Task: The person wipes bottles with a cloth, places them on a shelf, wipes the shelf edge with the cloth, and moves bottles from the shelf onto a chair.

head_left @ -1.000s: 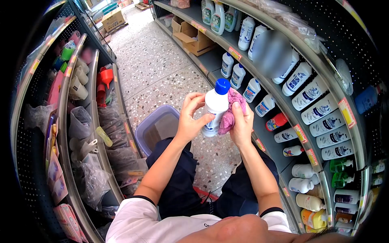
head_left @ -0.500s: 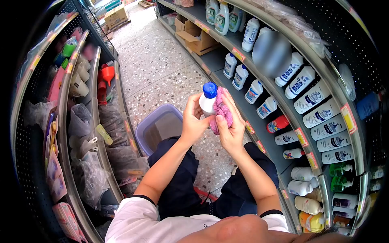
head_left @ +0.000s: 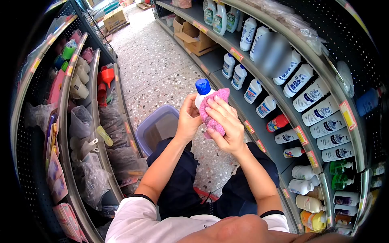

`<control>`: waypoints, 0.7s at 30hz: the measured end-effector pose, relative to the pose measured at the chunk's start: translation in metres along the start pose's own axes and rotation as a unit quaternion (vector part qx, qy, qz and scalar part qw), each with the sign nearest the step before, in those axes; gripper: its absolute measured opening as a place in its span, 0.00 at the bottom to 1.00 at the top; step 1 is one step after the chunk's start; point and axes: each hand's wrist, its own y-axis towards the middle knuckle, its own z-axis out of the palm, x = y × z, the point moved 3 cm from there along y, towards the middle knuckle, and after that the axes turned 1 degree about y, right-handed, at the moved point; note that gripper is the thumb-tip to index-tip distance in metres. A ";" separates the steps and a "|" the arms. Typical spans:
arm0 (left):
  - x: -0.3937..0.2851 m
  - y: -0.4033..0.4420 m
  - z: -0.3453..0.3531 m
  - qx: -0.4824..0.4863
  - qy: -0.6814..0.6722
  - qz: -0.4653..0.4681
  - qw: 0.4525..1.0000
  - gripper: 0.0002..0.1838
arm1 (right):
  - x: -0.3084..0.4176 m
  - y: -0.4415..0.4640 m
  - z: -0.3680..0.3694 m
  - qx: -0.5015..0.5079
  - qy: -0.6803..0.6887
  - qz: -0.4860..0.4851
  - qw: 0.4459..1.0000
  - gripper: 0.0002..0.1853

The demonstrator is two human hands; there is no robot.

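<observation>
Right fingers (head_left: 223,115), slightly parted, have moved pink cloth (head_left: 205,113) across the bottle (head_left: 202,90).

Relative to one second ago, I register the pink cloth (head_left: 208,120) displaced from the right side of the white bottle (head_left: 199,99) to its front, now concealing the printing visible then. My right hand (head_left: 229,124) has rotated, its back toward the camera, fingers spread over the cloth. The blue cap (head_left: 203,86) has shifted left in view.
</observation>
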 end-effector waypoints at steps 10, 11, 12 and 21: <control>-0.009 -0.004 0.011 0.074 -0.004 0.000 0.997 0.39 | -0.022 0.001 -0.009 -0.081 0.164 0.165 0.969 0.21; -0.008 -0.006 0.012 0.064 -0.009 -0.016 0.998 0.39 | -0.025 0.000 -0.009 -0.077 0.199 0.201 0.956 0.21; -0.006 -0.006 0.012 0.067 -0.024 -0.024 0.997 0.39 | -0.027 -0.001 -0.009 -0.071 0.234 0.236 0.940 0.20; -0.003 -0.001 0.005 0.079 -0.101 -0.063 0.990 0.40 | -0.061 -0.005 -0.023 -0.199 0.363 0.394 0.820 0.17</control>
